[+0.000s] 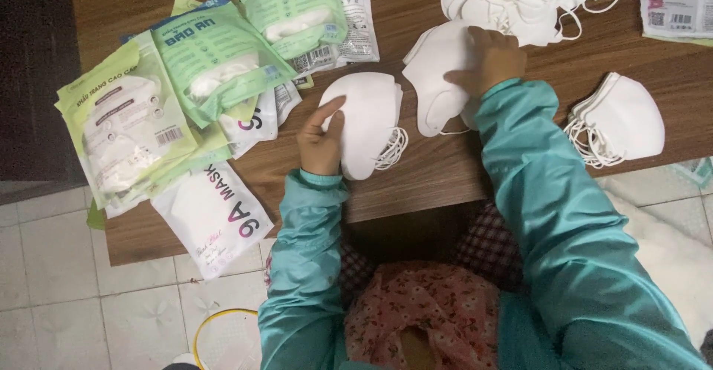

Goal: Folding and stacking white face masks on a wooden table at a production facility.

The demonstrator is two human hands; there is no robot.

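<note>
Two hands: the left hand (pixel 321 141) is held around a small stack of white folded cloth masks (pixel 368 121) on the brown wooden table (pixel 438 173).
Right hand (pixel 490 58): its fingers are pressed flat on a second white mask stack (pixel 438 80).
Tip: edges are best kept lined up.

A single view came from a camera worn on the person's head, aimed steeply down over the chest and both teal sleeves. It sat close above a brown wooden table (pixel 445 177), whose near edge crossed the middle of the frame. The left hand (pixel 321 143) and right hand (pixel 486 58) lay near the centre. Pale floor tiles (pixel 89 296) filled the lower left. No second view overlapped it.
</note>
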